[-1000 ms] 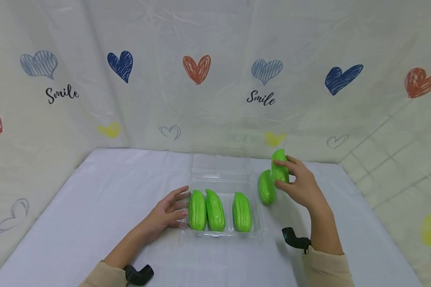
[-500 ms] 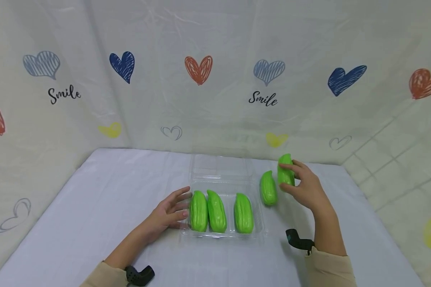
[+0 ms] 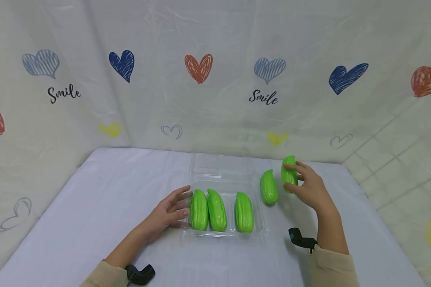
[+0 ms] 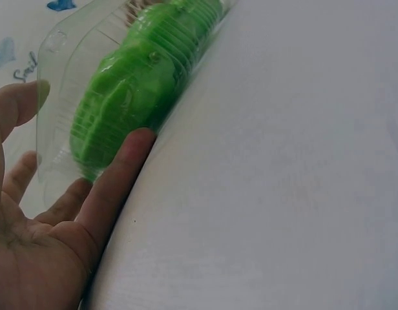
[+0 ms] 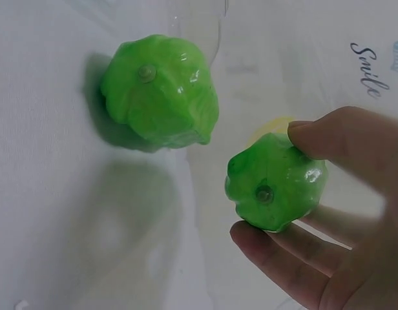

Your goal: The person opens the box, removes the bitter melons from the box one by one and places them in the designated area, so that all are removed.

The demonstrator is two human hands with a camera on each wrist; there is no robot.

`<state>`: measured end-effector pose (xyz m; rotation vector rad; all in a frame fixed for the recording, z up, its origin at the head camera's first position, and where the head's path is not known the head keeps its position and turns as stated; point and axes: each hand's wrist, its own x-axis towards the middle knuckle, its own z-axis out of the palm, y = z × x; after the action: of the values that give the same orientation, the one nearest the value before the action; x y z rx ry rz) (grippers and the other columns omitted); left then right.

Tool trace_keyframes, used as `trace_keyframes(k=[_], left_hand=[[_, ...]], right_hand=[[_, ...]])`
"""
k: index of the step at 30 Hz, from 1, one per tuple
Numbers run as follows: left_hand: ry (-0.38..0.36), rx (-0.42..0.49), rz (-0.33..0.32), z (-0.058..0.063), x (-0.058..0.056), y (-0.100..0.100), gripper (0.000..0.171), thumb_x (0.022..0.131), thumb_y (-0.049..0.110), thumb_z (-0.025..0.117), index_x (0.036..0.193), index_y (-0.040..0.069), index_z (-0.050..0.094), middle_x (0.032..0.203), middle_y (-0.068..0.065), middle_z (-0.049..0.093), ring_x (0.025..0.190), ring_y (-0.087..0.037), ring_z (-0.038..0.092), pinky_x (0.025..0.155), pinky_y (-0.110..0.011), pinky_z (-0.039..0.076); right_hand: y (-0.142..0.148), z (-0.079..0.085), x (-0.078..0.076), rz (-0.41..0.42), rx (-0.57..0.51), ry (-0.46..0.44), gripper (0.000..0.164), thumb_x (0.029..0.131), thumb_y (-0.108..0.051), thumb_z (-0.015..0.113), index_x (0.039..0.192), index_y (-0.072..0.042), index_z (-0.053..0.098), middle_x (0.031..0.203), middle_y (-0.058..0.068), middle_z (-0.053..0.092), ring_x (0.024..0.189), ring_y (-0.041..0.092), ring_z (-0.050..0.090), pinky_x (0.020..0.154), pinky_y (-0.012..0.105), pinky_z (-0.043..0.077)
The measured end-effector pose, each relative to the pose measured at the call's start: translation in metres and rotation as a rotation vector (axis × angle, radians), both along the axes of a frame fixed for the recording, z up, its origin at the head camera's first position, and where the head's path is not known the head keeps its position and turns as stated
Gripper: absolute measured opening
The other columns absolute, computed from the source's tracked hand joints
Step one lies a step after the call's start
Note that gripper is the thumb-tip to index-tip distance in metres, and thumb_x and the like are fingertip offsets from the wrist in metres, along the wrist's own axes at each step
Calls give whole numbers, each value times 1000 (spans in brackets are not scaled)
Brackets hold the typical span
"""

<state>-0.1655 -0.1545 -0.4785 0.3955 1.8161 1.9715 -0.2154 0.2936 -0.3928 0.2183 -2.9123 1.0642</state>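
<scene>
A clear plastic clamshell box [image 3: 226,235] lies with its lid [image 3: 220,165] folded back, and three glossy green ridged gourds [image 3: 245,213] lie in its base. Along the box's left side rests my left hand [image 3: 169,211], its fingers [image 4: 118,174] extended against the wall; the left wrist view shows green through the clear plastic. My right hand [image 3: 309,187] grips another green gourd [image 3: 289,175] between thumb and fingers, its stem end facing the camera in the right wrist view [image 5: 273,184]. Close to its left, a loose gourd [image 3: 269,187] lies on the cloth, just right of the box.
White cloth [image 3: 111,191] covers the table. Behind it hangs a pale sheet [image 3: 222,32] printed with hearts and "Smile". A black wrist camera [image 3: 140,275] is worn on the left wrist and another black wrist camera [image 3: 301,239] on the right.
My right hand has shifted a little to the right and lower in the head view with its gourd, widening the gap to the loose gourd. My left hand stays at the box.
</scene>
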Motion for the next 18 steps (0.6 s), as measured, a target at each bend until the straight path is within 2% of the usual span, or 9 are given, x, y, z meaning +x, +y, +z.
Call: trace_keyframes(k=[12, 18], left_hand=[[-1, 2, 0, 1, 0, 1, 74, 98, 10, 62, 159, 21, 22, 163, -13, 23, 145, -40, 33, 91, -51, 56], [0, 7, -2, 1, 0, 0, 74, 98, 10, 62, 159, 22, 22, 163, -13, 23, 145, -40, 33, 90, -51, 56]], right_hand=[[4, -8, -4, -1, 13, -18, 60, 90, -15, 71, 145, -7, 49, 156, 29, 28, 126, 58, 46, 88, 59, 54], [3, -12, -7, -5, 25, -46, 61, 90, -17, 71, 146, -6, 49, 156, 33, 25, 126, 58, 46, 93, 62, 50]])
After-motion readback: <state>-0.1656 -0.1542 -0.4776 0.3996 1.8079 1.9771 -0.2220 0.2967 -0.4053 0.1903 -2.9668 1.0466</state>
